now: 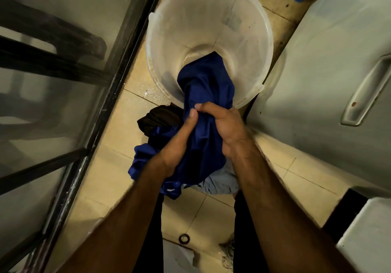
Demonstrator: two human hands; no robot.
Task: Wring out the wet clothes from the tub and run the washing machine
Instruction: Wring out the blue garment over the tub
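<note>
Gripping a creased dark blue cloth (208,82) over a round translucent plastic tub (267,39).
Clenched in left hand (181,139) and right hand (225,124), fingers curled tight round the bunched fabric, with far end hanging inside the smooth-walled tub. Heaped below on beige floor tiles (110,166): blue, brown and pale blue garments (148,160).

- The tub (249,18) was translucent plastic, smooth but scuffed.
- The blue garment (208,77) was wrinkled cloth with a faint sheen.
- The floor tiles (110,175) were glazed and stained at the joints.
</note>
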